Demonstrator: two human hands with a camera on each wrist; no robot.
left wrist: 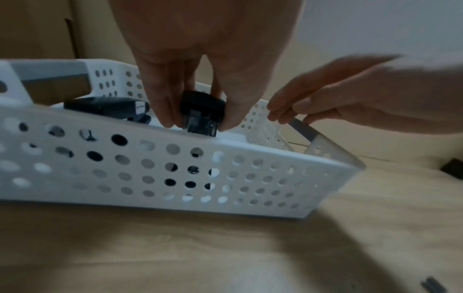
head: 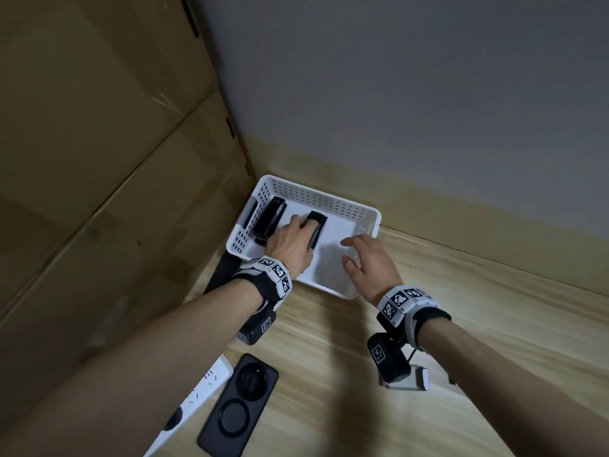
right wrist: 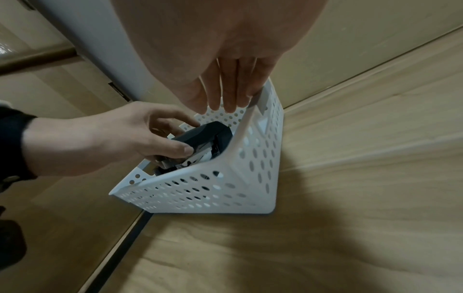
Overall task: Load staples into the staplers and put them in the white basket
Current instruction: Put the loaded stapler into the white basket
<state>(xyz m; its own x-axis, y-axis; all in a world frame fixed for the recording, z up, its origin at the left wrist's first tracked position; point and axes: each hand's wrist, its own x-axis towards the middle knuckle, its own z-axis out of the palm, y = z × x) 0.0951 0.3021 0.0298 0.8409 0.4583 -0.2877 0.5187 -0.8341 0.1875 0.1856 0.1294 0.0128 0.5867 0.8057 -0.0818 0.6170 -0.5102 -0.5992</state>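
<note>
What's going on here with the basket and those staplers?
A person is putting staplers into a white basket on a wooden table. The left hand grips a black stapler and holds it inside the basket, near the middle. Another black stapler already lies by the basket's left wall. The right hand, fingers straight, hovers at the basket's right end, holding nothing. A phone and a power strip lie nearer the person.

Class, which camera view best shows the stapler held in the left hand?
Right wrist: the held stapler shows its side and metal underside. The head view shows its top beyond the left hand; the left wrist view shows one end.
</note>
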